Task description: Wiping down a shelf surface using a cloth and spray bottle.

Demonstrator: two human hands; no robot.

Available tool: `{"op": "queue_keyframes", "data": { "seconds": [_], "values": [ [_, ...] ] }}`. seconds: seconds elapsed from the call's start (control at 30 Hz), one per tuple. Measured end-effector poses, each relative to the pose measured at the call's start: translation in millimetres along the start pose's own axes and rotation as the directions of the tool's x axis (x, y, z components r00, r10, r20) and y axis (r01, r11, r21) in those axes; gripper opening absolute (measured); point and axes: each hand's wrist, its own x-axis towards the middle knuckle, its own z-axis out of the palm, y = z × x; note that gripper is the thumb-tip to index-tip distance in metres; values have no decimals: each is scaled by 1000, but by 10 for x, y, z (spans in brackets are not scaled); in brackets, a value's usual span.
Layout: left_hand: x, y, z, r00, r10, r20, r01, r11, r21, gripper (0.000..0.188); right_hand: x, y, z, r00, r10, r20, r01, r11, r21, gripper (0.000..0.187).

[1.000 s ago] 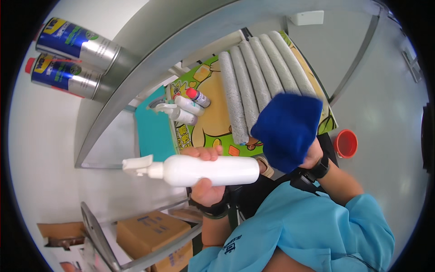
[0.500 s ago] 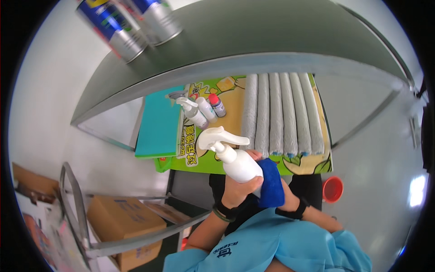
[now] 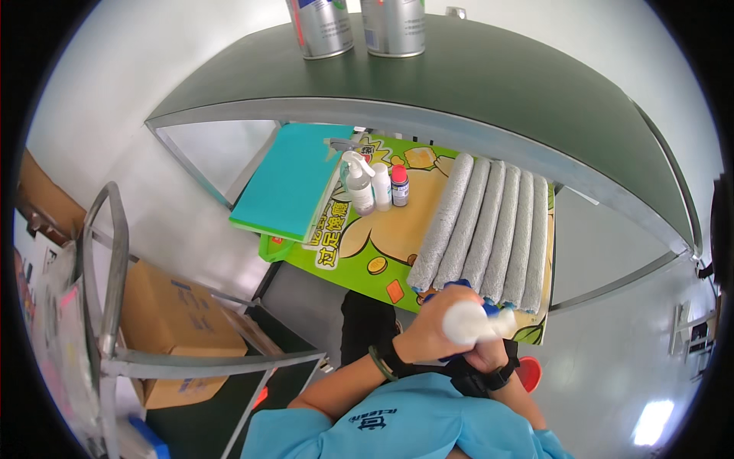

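A white spray bottle (image 3: 462, 323) is in my left hand (image 3: 424, 330), which is closed around it. Its trigger head points up toward the view and is smeared by motion. My right hand (image 3: 488, 356) is closed just below and to the right of the bottle, with a blue cloth (image 3: 460, 285) bunched between the two hands. The bottle hides much of the cloth and the right fingers. Both hands are in front of several grey fluffy rolls (image 3: 475, 229), side by side at the right of a printed mat (image 3: 375, 241).
A clear spray bottle (image 3: 359, 187), a white bottle (image 3: 381, 187) and a red-capped can (image 3: 400, 186) stand beside a teal board (image 3: 294, 180). Two metal cans (image 3: 394, 30) stand on the upper shelf (image 3: 459, 76). A cardboard box (image 3: 172, 321) and red bucket (image 3: 529, 373) are lower down.
The spray bottle has moved down and right and tipped, so its head faces the view. My hands have come closer together around the cloth. The whole view has shifted.
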Motion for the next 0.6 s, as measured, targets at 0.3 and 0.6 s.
{"op": "queue_keyframes", "data": {
  "seconds": [0.3,0.6],
  "values": [
    [215,-551,-1387,643,-89,-761,338,924,177,61,-444,-569,166,982,-175,75,165,979,121,55],
    [527,-1406,-2603,686,93,-722,468,704,535,65,-651,-589,-30,959,-282,27,280,958,66,56]
  ]
}}
